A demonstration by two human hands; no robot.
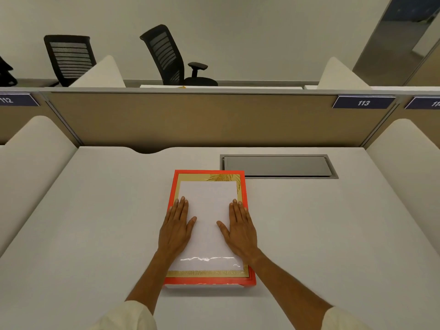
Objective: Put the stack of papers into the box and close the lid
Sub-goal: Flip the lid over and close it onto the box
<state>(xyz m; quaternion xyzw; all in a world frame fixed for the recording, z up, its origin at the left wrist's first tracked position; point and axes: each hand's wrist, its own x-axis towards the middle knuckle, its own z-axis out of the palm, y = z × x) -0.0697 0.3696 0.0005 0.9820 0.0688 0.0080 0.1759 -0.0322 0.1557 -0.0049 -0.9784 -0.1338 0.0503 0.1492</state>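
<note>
Head view, the only one: red box (247, 277) sits mid-desk (95, 222), just in front of the grey cable hatch (278, 166). Its top face shows a gold border around a glossy white panel. Can't tell if that panel is the lid's window or the top sheet of the stack of papers (209, 225) lying in an open box; a pale strip along the near bottom edge under the red rim could be paper edges or the base. Left hand (177, 231) and right hand (241, 231) both lie flat, palms down, fingers straight and together, thumbs angled inward, one on each side of the white panel. Neither is gripping anything, just pressing. My read: this is the seating/closing step, near the end. To do it well: keep pressure even on both sides, then run the palms out to the corners so the top seats square; check the near edge, since that pale strip suggests it may not be fully down. Don't slide the box towards the hatch while pressing.
</note>
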